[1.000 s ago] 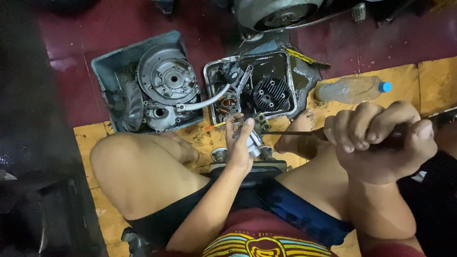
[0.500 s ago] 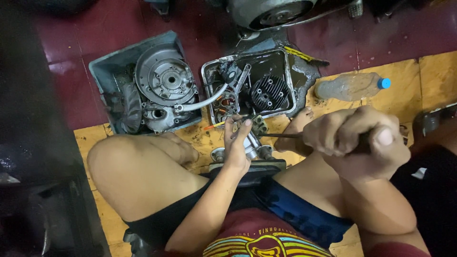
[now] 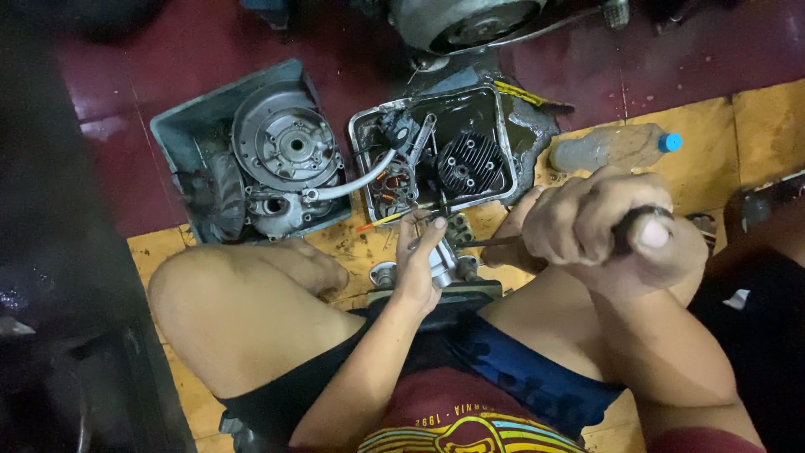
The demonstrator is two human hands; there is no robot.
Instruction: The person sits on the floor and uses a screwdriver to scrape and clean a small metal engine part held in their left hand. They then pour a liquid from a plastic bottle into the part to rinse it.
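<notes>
Head view: a small metal engine part [image 3: 444,262] is seen resting on a dark block [image 3: 457,295] between the person's folded legs, and it is taken here as the landmark. The left hand [image 3: 419,260] is laid over the part's left side, fingers curled around it in a steadying grip. The right hand [image 3: 608,228], to the right of the part, is closed in a fist around the dark handle of a screwdriver [image 3: 503,242], whose thin shaft is pointed leftward at the part. Just beyond the part, a metal tray [image 3: 362,168] with a finned cylinder head is set on the floor; farther left a grey tub [image 3: 180,126] holding a round engine cover is seen. A plastic bottle [image 3: 612,147] with a blue cap lies beyond the right hand.
</notes>
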